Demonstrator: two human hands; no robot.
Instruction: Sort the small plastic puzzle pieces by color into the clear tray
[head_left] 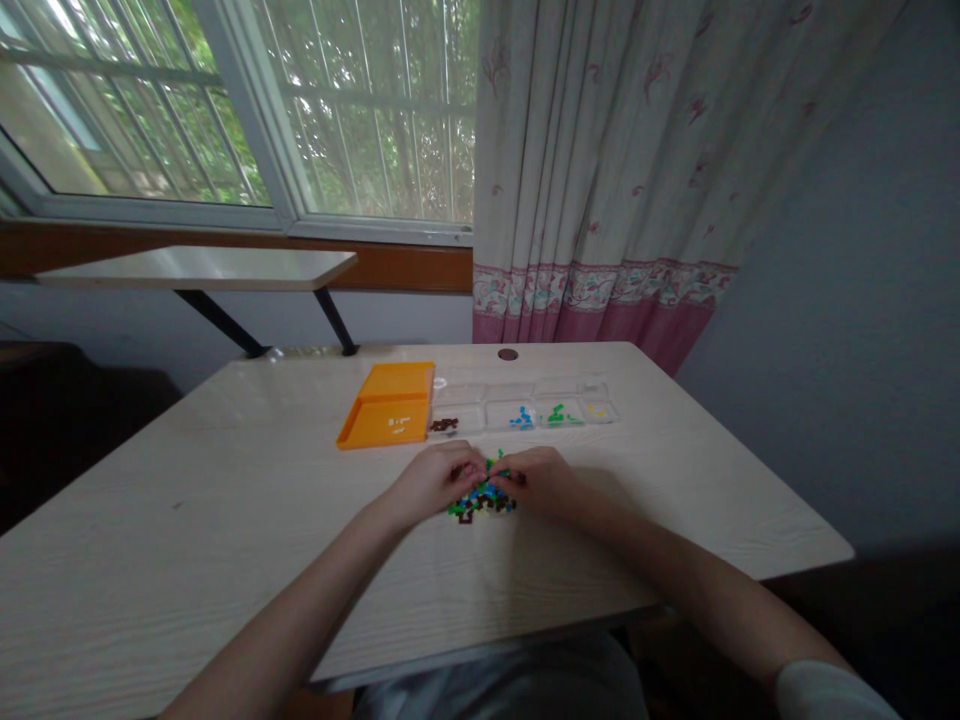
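A heap of small plastic building pieces (480, 500) in green, blue, brown and pale yellow lies on the table. My left hand (439, 475) is over its left side, thumb and fingertips pinched together. Opposite it, my right hand (541, 472) also pinches, its fingertips close to those of the left. Anything between the fingers is too small to make out. Just beyond the hands stands a clear divided tray (482, 428), with brown pieces (444, 425), blue pieces (522, 417), green pieces (559, 415) and a few yellow pieces (596, 410) in separate compartments.
An open orange case (360, 438) with several white pieces (398, 424) stands left of the clear tray. A raised shelf (225, 268) on black legs is at the table's back left. The table (225, 500) has a round cable hole (508, 354) near its back edge.
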